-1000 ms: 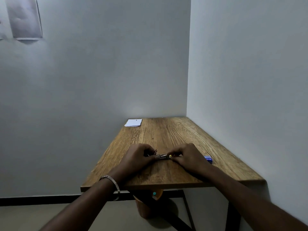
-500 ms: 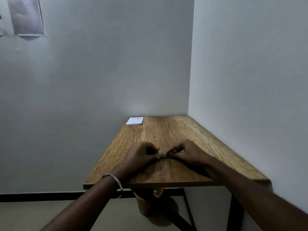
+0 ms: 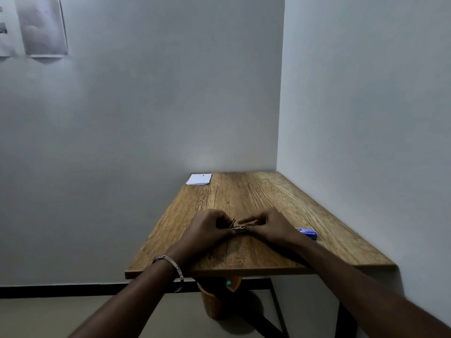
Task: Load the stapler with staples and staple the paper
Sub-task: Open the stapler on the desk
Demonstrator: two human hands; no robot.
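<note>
A small metal stapler (image 3: 238, 228) lies on the wooden table (image 3: 244, 196) between my two hands, mostly hidden by them. My left hand (image 3: 206, 230) grips its left end with curled fingers. My right hand (image 3: 272, 226) holds the right end, its forefinger and thumb pinching at the stapler's top. Whether staples are between the fingers is too small to tell. A blue staple box (image 3: 308, 232) lies just right of my right wrist. A small stack of white paper (image 3: 199, 179) lies at the table's far left corner.
The table stands in a corner, with walls behind it and along its right side. Below the front edge an orange bin (image 3: 217, 301) stands on the floor beside the black table frame (image 3: 275, 306). Paper sheets (image 3: 41, 25) hang on the wall at upper left.
My view has shifted slightly. The blue staple box, hidden behind my right wrist half a second ago, shows again. Both hands stay on the stapler, with my right forefinger now stretched further over it.
</note>
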